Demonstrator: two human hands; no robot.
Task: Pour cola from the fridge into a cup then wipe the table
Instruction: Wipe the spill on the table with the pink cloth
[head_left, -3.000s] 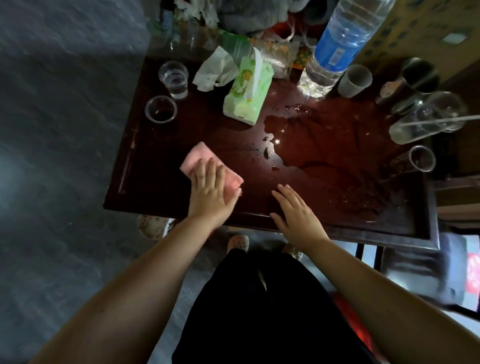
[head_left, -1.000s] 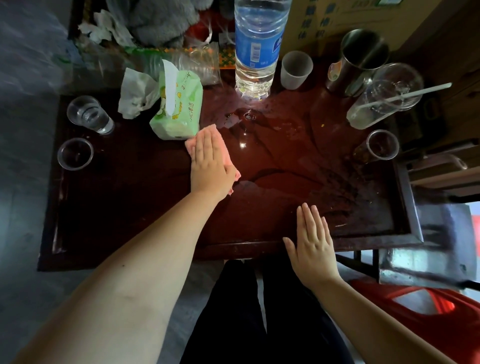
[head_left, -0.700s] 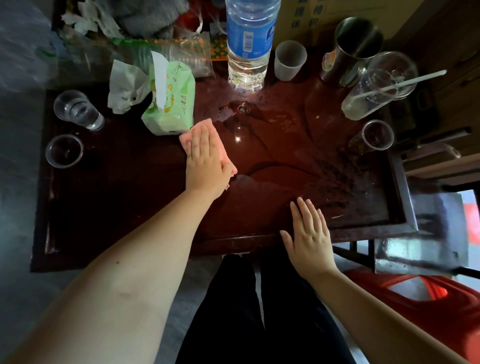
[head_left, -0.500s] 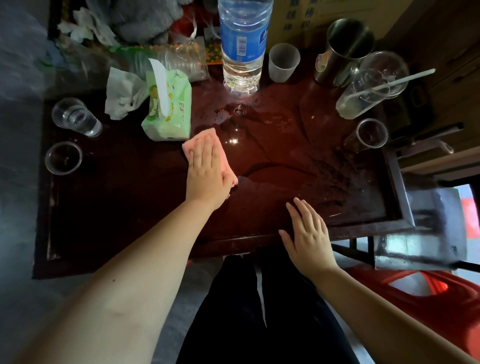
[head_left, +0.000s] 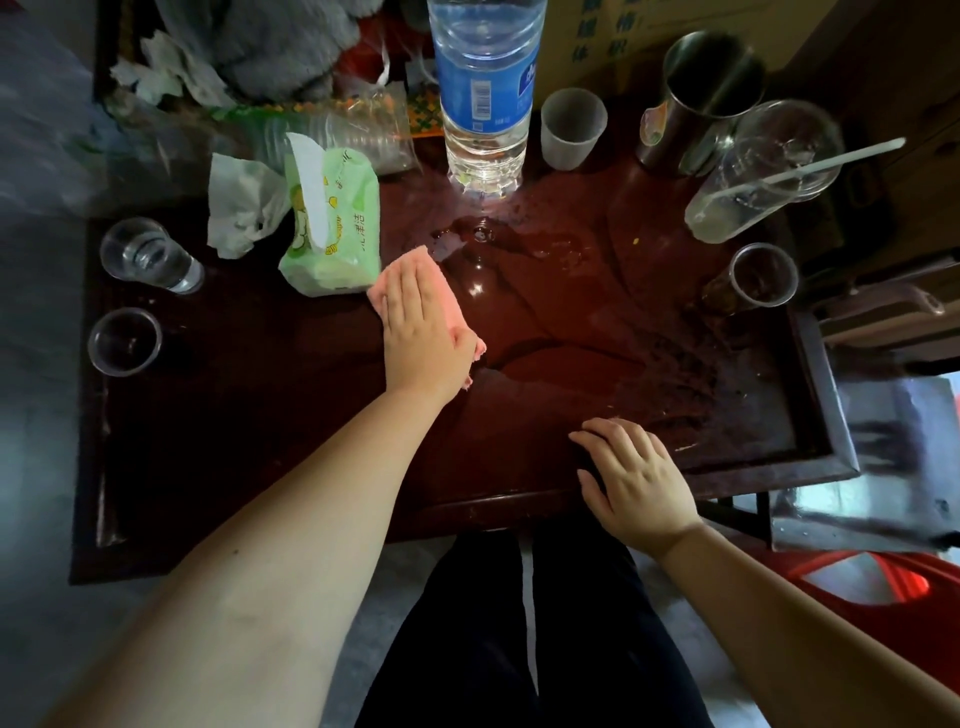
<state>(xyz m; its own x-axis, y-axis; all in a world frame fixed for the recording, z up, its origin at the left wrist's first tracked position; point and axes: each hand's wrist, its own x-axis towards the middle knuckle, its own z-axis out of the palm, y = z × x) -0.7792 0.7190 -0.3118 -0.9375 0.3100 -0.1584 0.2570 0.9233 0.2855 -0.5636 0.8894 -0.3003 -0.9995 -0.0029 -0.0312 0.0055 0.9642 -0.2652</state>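
My left hand (head_left: 421, 332) lies flat on a pink cloth (head_left: 387, 278) and presses it onto the dark wooden table (head_left: 234, 415). The cloth sits at the left edge of a wide brown cola puddle (head_left: 545, 301), just below a green tissue pack (head_left: 332, 223). My right hand (head_left: 636, 478) rests on the table's front edge with its fingers slightly curled and nothing in it. A clear cup with a little cola (head_left: 753, 278) stands at the puddle's right side.
A big water bottle (head_left: 483, 93), a frosted plastic cup (head_left: 571, 127), a metal cup (head_left: 701, 98) and a tipped glass with a straw (head_left: 763, 171) line the back. Two clear cups (head_left: 148, 257) (head_left: 124, 340) stand at the left. A red stool (head_left: 872, 577) is at lower right.
My left hand has pushed the cloth from the table's front up beside the tissue pack, at the puddle's edge. My right hand moved right along the front edge and its fingers curled.
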